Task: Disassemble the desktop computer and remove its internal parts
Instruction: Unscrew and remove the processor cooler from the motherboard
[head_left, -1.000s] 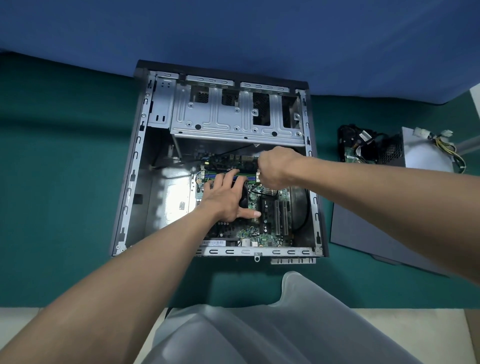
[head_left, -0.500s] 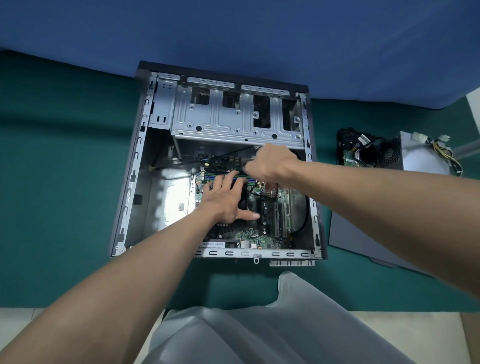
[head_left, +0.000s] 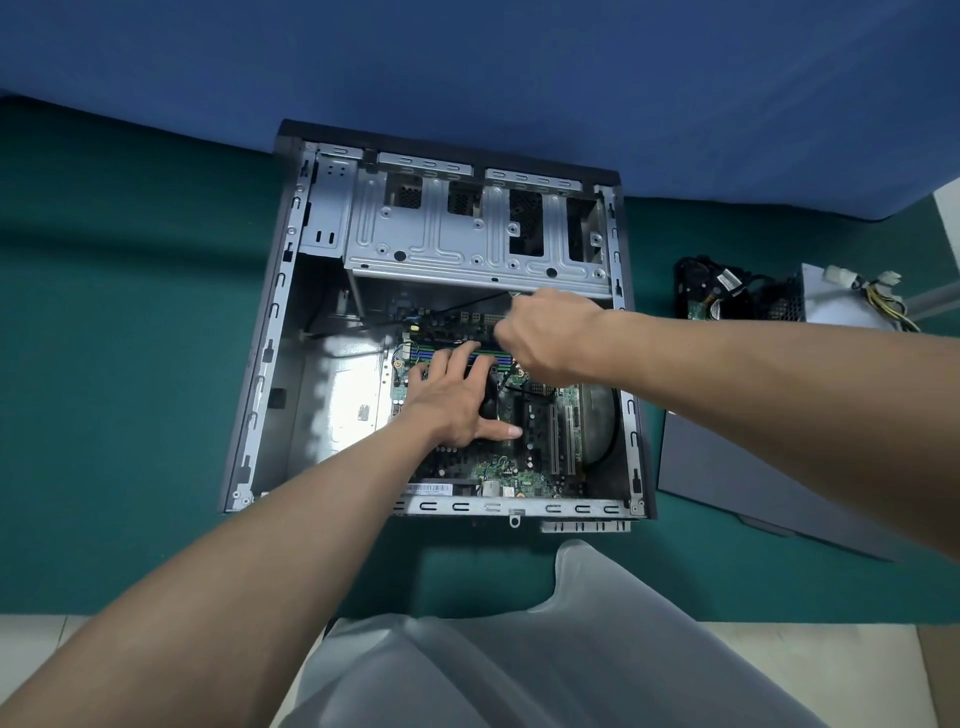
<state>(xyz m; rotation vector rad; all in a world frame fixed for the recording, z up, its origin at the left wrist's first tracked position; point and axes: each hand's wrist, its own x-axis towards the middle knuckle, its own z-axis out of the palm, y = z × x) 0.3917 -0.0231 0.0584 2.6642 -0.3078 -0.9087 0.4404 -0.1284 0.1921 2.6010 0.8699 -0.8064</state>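
The left hand (head_left: 452, 400) lies flat with its fingers spread, pressing on the circuit board (head_left: 519, 467) inside the open computer case (head_left: 270, 364). Just beyond its fingertips, over the memory sticks (head_left: 423, 353), the right hand (head_left: 545, 332) is curled tight; whether it grips anything I cannot tell. Past both hands sits the metal drive cage (head_left: 441, 234).

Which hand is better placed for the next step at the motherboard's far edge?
Probably right. The right hand is curled over the far edge beside the RAM slots, where a black cable runs up to it. The left hand lies flat on the motherboard, bracing.
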